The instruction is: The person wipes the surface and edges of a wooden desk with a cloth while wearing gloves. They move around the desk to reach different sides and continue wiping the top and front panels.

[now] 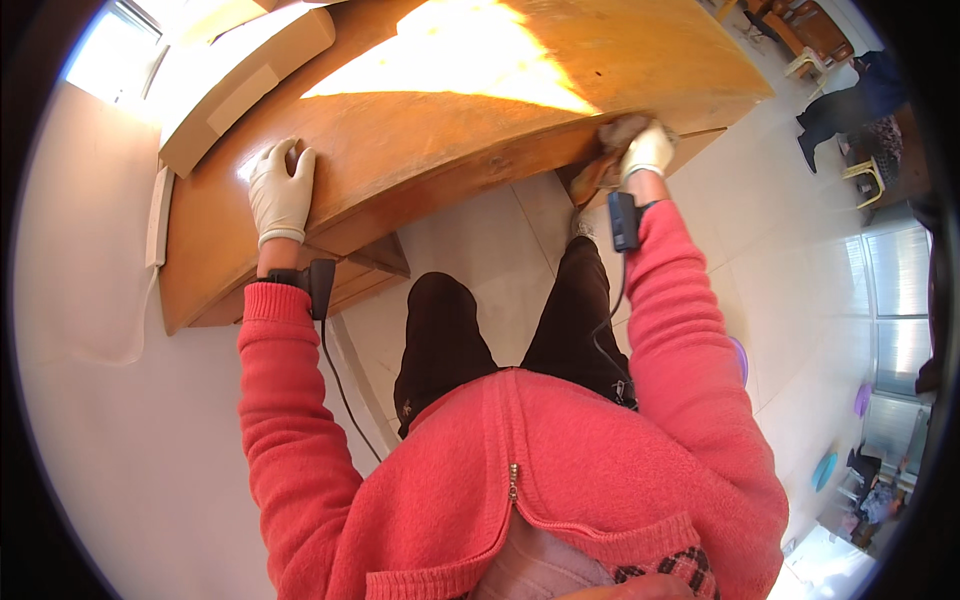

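Note:
My left hand (281, 192), in a white glove, lies on the top of a brown wooden desk (420, 145) near its left end. Its fingers are stretched out, with thumb apart, and nothing is in them. At the desk's front edge on the right, my right hand (650, 150), gloved too, closes over a crumpled greyish-brown cloth (622, 131). The cloth presses against the front of the desk just below the top. Part of it is hidden by the hand, and the area is slightly blurred.
A long cardboard-coloured box (235, 100) sits at the desk's back left, beside the white wall (80, 220). Bright sunlight covers part of the desktop. Under the desk are my legs and a tiled floor (470, 225). Far right, a person (850, 110) is near stools and furniture.

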Available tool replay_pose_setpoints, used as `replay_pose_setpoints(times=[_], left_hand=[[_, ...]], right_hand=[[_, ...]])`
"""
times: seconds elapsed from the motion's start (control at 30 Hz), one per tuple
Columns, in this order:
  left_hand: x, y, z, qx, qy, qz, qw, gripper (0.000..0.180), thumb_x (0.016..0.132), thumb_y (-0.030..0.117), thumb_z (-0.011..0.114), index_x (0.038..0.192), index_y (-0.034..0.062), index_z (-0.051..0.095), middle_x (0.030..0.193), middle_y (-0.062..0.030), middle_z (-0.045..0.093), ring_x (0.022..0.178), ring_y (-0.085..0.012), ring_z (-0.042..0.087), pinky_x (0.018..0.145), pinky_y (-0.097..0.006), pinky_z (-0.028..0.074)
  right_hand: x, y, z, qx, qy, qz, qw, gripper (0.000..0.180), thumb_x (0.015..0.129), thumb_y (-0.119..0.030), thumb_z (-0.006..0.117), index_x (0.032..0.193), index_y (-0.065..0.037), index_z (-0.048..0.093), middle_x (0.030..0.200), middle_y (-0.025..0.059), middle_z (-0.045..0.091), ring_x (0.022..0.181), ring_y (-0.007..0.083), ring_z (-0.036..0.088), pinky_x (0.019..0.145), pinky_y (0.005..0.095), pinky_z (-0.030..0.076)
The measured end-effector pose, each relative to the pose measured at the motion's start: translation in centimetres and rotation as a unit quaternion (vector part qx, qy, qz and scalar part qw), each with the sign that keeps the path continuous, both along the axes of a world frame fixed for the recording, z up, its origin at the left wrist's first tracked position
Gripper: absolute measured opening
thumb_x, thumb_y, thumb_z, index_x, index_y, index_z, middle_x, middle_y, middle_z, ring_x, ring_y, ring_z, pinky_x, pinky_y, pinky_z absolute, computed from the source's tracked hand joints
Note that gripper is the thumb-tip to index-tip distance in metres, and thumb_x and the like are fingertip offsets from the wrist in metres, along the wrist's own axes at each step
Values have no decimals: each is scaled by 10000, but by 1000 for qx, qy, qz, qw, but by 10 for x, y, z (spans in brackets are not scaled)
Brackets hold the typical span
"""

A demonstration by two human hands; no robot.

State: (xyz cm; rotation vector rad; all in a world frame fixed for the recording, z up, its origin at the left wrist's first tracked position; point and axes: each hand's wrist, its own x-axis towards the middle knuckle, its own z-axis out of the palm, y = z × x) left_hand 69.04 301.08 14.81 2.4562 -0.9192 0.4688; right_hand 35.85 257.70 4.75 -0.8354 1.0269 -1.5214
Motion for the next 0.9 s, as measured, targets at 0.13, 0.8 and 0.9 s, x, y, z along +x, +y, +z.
replay_pose_setpoints(times=[0.13,0.8,0.9], left_hand=[[-2,-2,0,-24,7,-5,1000,382,979,339,712,1243,67,759,1180,-141,733,1074,-301,685,993,-413,521],[-112,-19,37,-245,-4,-248,937,420,909,80,742,1329,78,724,1342,-127,714,1295,-316,624,1157,-436,461],[-178,-42,51,-208,217,-456,838,703,905,231,824,1537,74,560,1563,-169,546,1481,-304,465,1242,-413,348]], right_hand=[[-40,-66,13,7,10,16,1000,280,1051,-221,564,1213,-8,649,1099,140,722,944,283,697,811,448,592],[-99,142,165,-41,273,681,678,395,1004,-188,718,1328,35,676,1191,54,734,1031,137,664,975,327,545],[-100,174,192,-30,264,726,634,378,1011,-203,727,1322,10,692,1213,16,720,1059,111,637,1004,314,525]])
